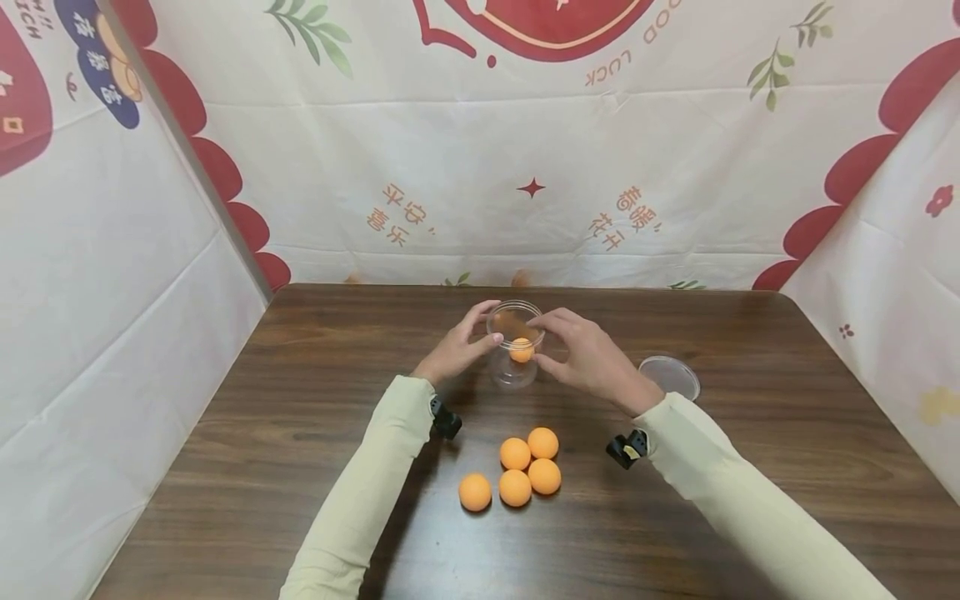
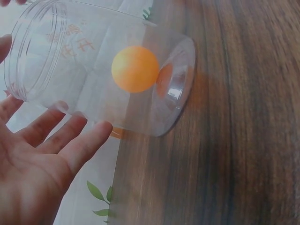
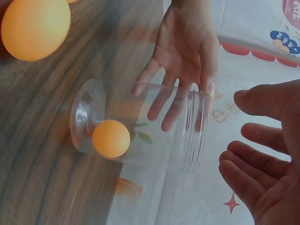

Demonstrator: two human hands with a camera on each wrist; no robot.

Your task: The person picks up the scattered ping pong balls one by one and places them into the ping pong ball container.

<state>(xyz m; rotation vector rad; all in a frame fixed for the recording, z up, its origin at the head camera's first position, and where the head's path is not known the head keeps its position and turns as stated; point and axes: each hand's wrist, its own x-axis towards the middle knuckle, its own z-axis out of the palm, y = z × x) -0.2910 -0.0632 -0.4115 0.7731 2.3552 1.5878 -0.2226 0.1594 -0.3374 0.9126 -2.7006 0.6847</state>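
Note:
A clear plastic jar (image 1: 513,379) stands uncapped on the table, its threaded mouth upward. Low inside it is one orange ball (image 3: 111,138), which looks like a table tennis ball. My left hand (image 1: 459,350) holds the jar from the left, its thumb at the rim and its fingers round the far side, as the right wrist view (image 3: 185,51) shows. Over the right side of the mouth is my right hand (image 1: 588,354), fingers loosely bent and apart. The right wrist view shows nothing between that hand's fingers (image 3: 253,176).
Several more orange balls (image 1: 514,487) lie grouped on the wooden table (image 1: 300,467) nearer to me. A round clear lid (image 1: 671,377) lies flat to the right, beside my right wrist. Printed white cloth (image 1: 480,150) hangs behind the table and along both sides.

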